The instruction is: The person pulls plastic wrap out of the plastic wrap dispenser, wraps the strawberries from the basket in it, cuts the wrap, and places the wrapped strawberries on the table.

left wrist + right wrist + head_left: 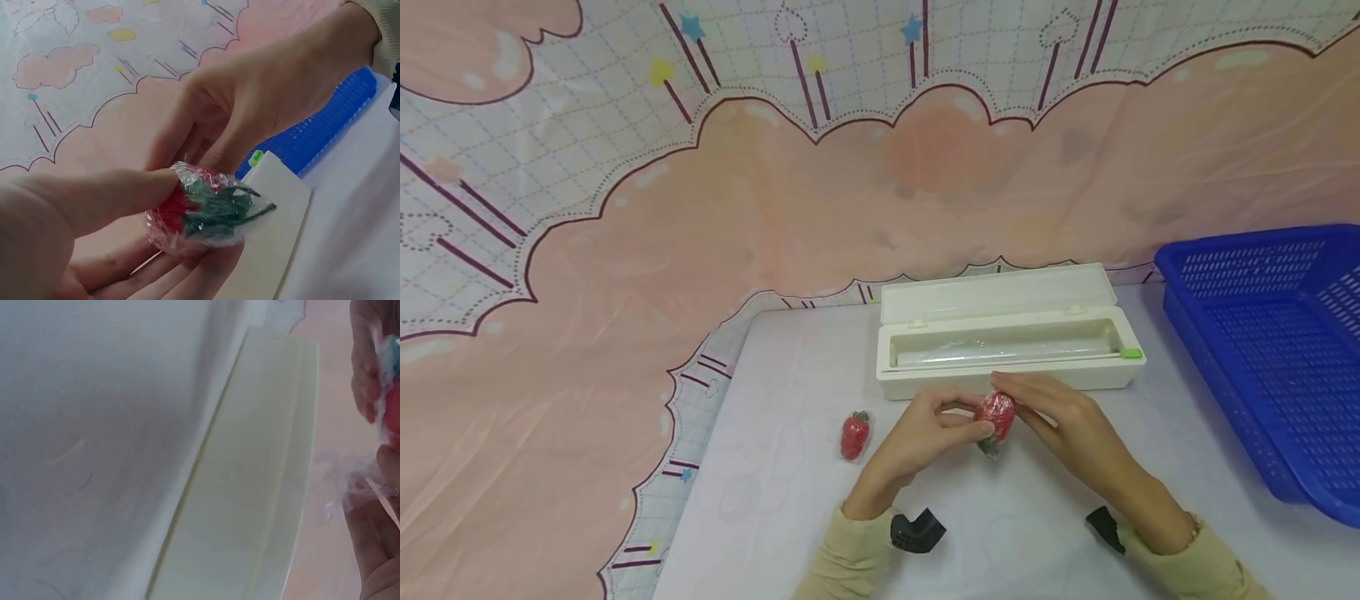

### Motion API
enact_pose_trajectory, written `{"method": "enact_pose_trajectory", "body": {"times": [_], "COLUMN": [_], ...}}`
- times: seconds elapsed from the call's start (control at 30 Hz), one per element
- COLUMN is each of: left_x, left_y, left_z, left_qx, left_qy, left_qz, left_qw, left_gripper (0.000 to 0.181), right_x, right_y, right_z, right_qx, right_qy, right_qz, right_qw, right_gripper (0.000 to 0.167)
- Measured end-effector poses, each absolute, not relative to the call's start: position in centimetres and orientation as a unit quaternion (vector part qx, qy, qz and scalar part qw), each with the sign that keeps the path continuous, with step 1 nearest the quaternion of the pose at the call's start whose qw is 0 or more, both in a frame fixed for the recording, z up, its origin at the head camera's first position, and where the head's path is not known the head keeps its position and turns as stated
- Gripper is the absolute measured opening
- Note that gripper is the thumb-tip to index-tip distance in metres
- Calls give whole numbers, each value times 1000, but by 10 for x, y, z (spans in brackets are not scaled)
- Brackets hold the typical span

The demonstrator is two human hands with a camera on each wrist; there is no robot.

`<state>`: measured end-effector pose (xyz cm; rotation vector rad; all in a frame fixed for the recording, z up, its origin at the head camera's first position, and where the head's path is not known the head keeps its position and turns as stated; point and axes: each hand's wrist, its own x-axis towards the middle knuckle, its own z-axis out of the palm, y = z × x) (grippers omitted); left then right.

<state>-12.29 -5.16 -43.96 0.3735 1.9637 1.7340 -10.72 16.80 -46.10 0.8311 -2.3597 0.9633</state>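
A red strawberry with green leaves, wrapped in clear plastic wrap, is held above the table in front of the white box. My left hand grips it between thumb and fingers, its leaves pointing down toward me. On its other side, my right hand has bent fingers close against the strawberry. In the right wrist view these fingers pinch a loose piece of plastic wrap. A second wrapped strawberry lies on the table, left of my left hand.
The white plastic wrap box stands behind the hands, lid raised, a roll of film inside and a green slider at its right end. A blue perforated basket is at the right. A patterned curtain hangs behind the table.
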Motion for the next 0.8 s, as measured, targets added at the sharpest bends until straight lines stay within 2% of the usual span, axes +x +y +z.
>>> {"method": "enact_pose_trajectory", "body": {"times": [0.2,0.5,0.8], "left_x": [-122,-120,-117], "left_y": [-47,-37,-30], "left_z": [-442,-447,-448], "left_qx": [159,144,101], "left_qy": [714,699,677], "left_qz": [640,675,710], "left_qw": [235,188,162], "left_gripper": [30,30,32], "right_x": [-108,-111,-112], "right_y": [167,168,172], "right_z": [-463,-472,-472], "right_qx": [257,213,240], "right_qy": [-850,-826,-777], "right_qz": [401,492,579], "right_qw": [223,174,68], "right_gripper": [49,36,38]}}
